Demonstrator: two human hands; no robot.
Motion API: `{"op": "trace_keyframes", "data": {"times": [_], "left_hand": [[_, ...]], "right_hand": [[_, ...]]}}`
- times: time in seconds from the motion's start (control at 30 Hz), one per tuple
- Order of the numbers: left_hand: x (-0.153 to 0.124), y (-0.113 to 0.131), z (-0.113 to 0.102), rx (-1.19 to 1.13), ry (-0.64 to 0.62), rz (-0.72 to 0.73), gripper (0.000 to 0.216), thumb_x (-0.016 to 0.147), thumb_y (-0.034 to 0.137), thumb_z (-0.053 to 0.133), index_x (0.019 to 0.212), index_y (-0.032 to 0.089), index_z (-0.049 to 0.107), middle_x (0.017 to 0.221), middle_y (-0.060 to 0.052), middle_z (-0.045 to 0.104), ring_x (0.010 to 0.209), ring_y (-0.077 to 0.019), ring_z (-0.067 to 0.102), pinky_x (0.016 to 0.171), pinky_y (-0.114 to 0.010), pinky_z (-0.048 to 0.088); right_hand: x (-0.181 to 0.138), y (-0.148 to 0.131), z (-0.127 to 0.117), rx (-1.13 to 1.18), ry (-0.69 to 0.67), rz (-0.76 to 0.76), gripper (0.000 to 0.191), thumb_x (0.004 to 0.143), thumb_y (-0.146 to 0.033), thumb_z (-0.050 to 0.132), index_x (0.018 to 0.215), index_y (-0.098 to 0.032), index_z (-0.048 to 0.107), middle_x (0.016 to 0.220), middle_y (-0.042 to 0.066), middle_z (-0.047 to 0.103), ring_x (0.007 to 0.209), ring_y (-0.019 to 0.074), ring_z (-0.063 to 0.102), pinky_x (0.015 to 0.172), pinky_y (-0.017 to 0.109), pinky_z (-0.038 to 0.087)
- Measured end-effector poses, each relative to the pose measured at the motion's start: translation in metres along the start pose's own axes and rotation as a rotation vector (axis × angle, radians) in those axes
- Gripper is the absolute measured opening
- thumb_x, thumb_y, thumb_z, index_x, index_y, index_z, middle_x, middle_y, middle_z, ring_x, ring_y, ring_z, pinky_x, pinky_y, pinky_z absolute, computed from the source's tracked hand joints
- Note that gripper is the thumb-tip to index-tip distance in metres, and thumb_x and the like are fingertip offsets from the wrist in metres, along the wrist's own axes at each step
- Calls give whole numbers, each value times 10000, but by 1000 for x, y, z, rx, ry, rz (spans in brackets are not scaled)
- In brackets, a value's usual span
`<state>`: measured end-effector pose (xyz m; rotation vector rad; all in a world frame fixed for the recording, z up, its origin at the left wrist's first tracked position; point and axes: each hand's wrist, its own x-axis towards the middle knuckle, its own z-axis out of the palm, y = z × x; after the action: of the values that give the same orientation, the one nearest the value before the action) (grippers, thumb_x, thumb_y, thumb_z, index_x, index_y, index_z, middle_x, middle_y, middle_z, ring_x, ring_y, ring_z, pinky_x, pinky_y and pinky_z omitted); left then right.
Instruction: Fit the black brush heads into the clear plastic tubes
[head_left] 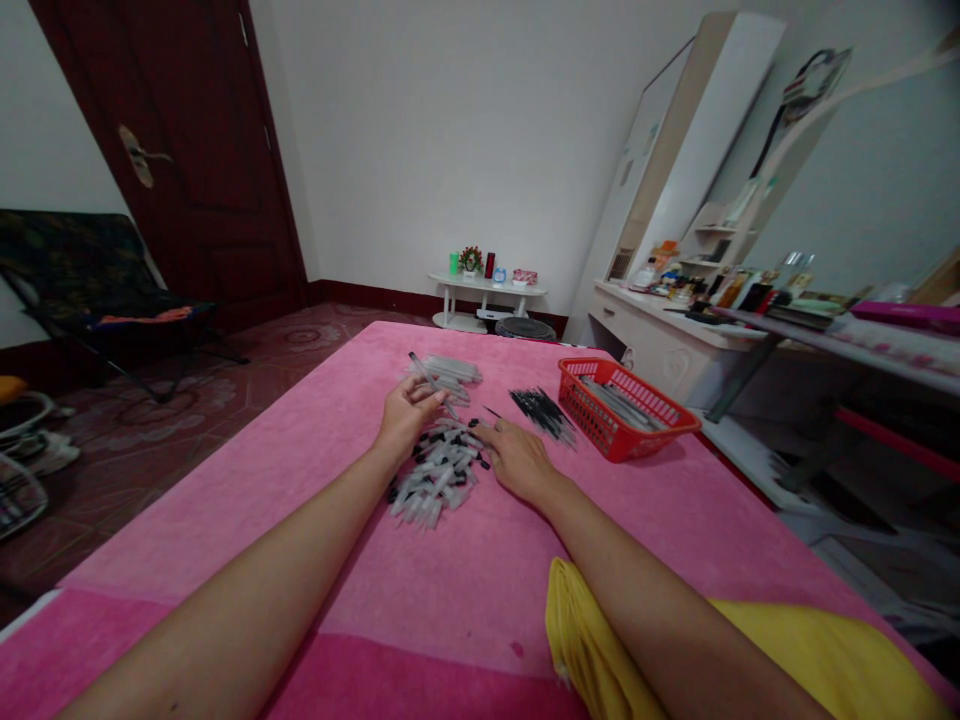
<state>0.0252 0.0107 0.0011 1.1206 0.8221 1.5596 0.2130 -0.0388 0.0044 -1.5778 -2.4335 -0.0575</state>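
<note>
My left hand (406, 411) is closed round a clear pen barrel (429, 377) that sticks up and away from it. My right hand (517, 455) lies palm down on the pink cloth, its fingertips pinched at the edge of a heap of small clear and black pen parts (435, 476). The heap lies between the two hands. Beyond the left hand is a bundle of clear pen barrels (452, 370). A pile of thin black refills (543, 411) lies just beyond the right hand.
A red plastic basket (622, 432) holding several pens stands at the right on the pink cloth (300, 470). A yellow cloth (810, 650) covers my lap. A dresser (660, 340), a small white table (486, 294), a folding chair (90, 290) and a dark door (187, 150) surround the bed.
</note>
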Motion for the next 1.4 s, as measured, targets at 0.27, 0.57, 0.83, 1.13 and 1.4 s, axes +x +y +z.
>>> {"op": "trace_keyframes", "data": {"times": [0.27, 0.57, 0.83, 1.13, 1.4], "left_hand": [[1, -4, -1, -40, -18, -17, 452, 566, 291, 798, 926, 133, 573, 885, -57, 685, 718, -153, 665, 623, -265, 555], [-1, 2, 4, -76, -82, -107, 426, 570, 321, 804, 874, 114, 587, 857, -81, 703, 733, -195, 687, 627, -277, 561], [-3, 4, 6, -89, -111, -115, 396, 583, 300, 805, 836, 128, 553, 783, -48, 696, 705, -185, 693, 618, -257, 576], [-6, 5, 11, -82, -112, -118, 385, 575, 321, 805, 800, 123, 564, 718, -42, 684, 667, -185, 686, 595, -269, 579], [-8, 6, 11, -38, -102, -144, 394, 560, 348, 810, 793, 127, 582, 742, -42, 691, 665, -186, 684, 586, -265, 570]], "right_hand": [[3, 12, 8, 275, 174, 171, 214, 703, -165, 544, 900, -201, 617, 830, 34, 657, 772, 175, 593, 660, 253, 394], [11, 8, 4, 1428, 386, 297, 313, 632, -360, 712, 753, -184, 483, 580, -41, 578, 458, 97, 516, 460, 214, 419], [9, 9, 2, 1606, 365, 338, 339, 613, -322, 754, 821, -183, 525, 705, 9, 678, 582, 134, 635, 508, 221, 496], [8, 4, 1, 1462, 376, 281, 320, 656, -363, 710, 836, -180, 519, 693, 14, 677, 597, 173, 660, 483, 239, 502], [10, 2, 0, 1339, 443, 224, 259, 652, -324, 686, 820, -174, 557, 726, 8, 647, 652, 187, 671, 586, 284, 536]]}}
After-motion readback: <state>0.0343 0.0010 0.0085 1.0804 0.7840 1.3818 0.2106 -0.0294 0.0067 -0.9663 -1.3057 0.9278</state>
